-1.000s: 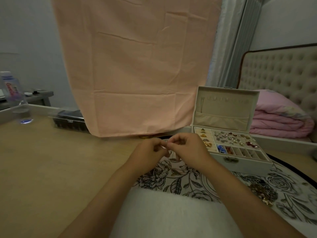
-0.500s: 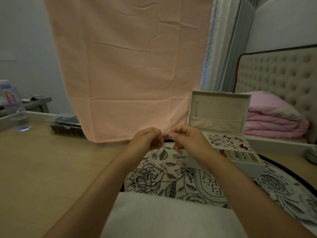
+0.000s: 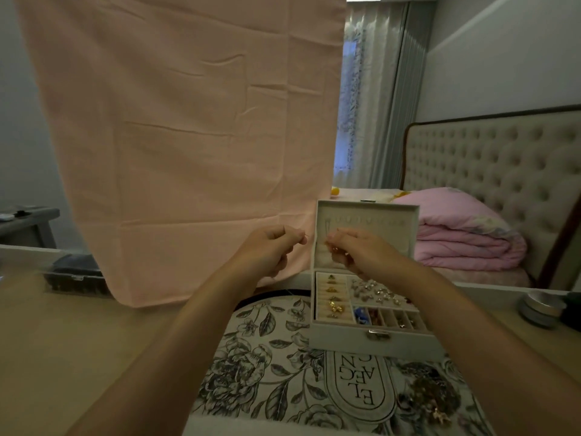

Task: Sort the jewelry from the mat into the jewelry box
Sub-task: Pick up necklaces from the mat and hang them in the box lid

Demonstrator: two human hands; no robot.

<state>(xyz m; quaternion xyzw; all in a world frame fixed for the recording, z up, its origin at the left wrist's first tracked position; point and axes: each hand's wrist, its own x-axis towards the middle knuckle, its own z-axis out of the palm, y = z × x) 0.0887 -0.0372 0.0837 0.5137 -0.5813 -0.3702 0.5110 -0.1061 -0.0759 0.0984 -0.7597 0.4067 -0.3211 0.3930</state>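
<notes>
On a pale wooden desk point(image 3: 63, 341), before a hanging pink cloth point(image 3: 188, 136) and a tufted headboard point(image 3: 490, 171), a person sorted jewelry on a round floral mat point(image 3: 267, 372). An open jewelry box point(image 3: 371, 344) stood on the mat's far right part, its lid point(image 3: 399, 215) upright and its tray compartments already holding rings, sparkling studs and coloured pieces.

Both hands were raised in front of the lid. The left hand point(image 3: 267, 250) was curled, its fingertips pinching what looked like one end of a fine gold piece point(image 3: 334, 248). The right hand point(image 3: 358, 251), just beside it, pinched the glinting part. Any strand between them was too thin to make out, so whether it was a chain could not be told.

A dark tangled heap of jewelry point(image 3: 430, 394) lay on the mat near the person, right of the printed lettering, well apart from the hands.

The step in hand appeared to be straightening or opening this one piece before stowing it. The next move would likely call for a steady carry to the row of hooks inside the lid, or down to a free compartment, without letting it snag.
</notes>
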